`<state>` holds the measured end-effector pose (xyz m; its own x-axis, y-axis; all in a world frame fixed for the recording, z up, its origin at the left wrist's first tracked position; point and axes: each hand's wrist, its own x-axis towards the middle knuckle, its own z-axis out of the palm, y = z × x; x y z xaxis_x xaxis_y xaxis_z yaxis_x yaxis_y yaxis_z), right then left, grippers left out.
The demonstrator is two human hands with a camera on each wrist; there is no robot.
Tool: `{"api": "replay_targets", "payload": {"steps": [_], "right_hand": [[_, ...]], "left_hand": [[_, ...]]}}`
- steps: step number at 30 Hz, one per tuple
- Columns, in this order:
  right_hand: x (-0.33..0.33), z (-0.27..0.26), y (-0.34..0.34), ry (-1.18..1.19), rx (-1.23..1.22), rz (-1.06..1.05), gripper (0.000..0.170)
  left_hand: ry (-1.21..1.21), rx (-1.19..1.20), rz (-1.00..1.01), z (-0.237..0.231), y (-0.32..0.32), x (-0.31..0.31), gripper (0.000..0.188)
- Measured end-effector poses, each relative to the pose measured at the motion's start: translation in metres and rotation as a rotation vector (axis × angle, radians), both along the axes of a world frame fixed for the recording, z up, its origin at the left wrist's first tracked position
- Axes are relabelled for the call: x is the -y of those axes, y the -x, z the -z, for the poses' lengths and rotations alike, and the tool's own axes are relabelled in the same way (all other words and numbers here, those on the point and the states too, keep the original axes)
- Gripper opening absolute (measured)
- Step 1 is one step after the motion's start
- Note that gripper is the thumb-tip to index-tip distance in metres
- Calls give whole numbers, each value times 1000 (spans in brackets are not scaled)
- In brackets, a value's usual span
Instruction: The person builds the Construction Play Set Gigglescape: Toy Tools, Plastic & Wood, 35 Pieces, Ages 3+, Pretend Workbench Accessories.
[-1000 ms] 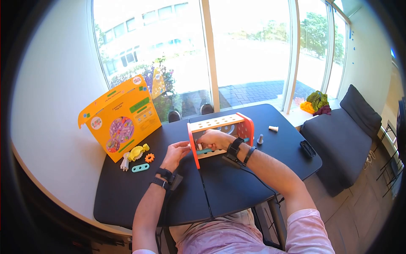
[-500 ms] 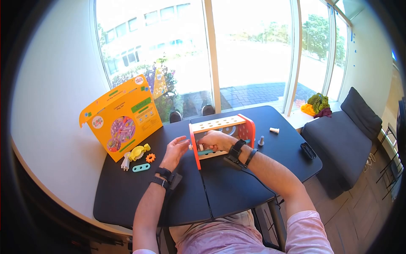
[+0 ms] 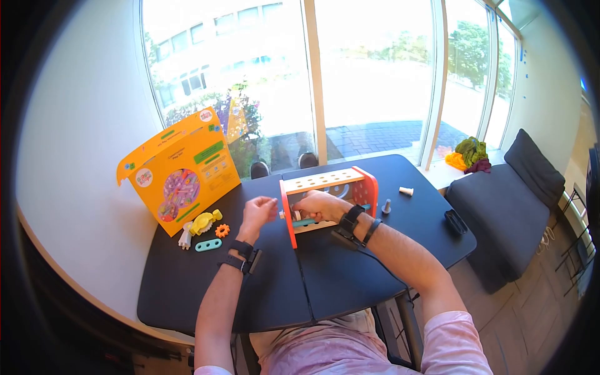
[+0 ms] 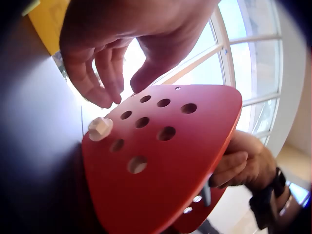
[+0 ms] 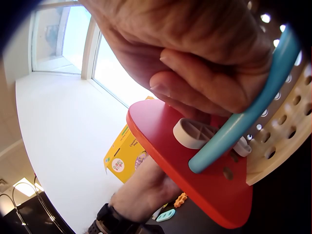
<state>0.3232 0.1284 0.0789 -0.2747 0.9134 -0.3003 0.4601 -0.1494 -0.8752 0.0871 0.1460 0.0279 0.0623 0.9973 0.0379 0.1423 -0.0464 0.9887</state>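
A toy workbench stands on the black table, with red perforated side panels (image 4: 146, 146) and a pale wooden top (image 3: 315, 182). A white hexagonal bolt head (image 4: 100, 128) sticks out of the left panel's outer face. Just beside that panel hovers my left hand (image 3: 257, 215), its thumb and bent fingers apart with nothing between them. My right hand (image 3: 320, 206) reaches inside the frame, fingers curled. It grips a white ribbed plastic piece (image 5: 190, 135) against the panel's inner face, though the pinching fingertips are partly hidden. A blue rod (image 5: 239, 119) runs across below this hand.
A yellow play-set box (image 3: 181, 169) stands at the back left. Before it lie yellow toy parts (image 3: 205, 221), an orange gear (image 3: 222, 230) and a teal strip (image 3: 209, 245). Rightward are a grey bolt (image 3: 387, 206), a pale peg (image 3: 406, 191) and a black case (image 3: 455, 222).
My left hand has let go at the left panel and drawn back a little to the left, its fingers now bent. The right hand stays inside the frame.
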Motion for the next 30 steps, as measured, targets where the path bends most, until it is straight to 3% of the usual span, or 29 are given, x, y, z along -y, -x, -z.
{"api": "replay_targets", "payload": {"steps": [3,6,9,12,15,18,21,24,27,30], "right_hand": [[7,-8,-1,-16,-25,-11,30],[16,-12,-1,-64,-49,-15,30],[9,-4,-5,-48,-55,-21,30],[9,-4,-1,-35,-54,-9,30],[19,-15,0,-32,-47,0,30],[17,-12,0,-30,-54,4,30],[5,-2,-1,-17,-40,4,31],[13,-10,1,-24,-48,0,31],[22,-18,-1,-42,-83,-12,31],[12,-6,-1,-48,-66,-3,32]], "left_hand": [[174,-278,38,5,0,4,35],[39,-37,127,40,9,-13,36],[-62,125,156,35,6,-8,34],[169,-17,9,17,8,-4,30],[210,7,158,27,9,-9,31],[-50,118,248,41,9,-15,30],[45,170,162,34,4,-11,27],[232,13,173,24,2,-7,26],[-40,90,259,32,4,-10,24],[14,77,121,22,-2,-3,22]]}}
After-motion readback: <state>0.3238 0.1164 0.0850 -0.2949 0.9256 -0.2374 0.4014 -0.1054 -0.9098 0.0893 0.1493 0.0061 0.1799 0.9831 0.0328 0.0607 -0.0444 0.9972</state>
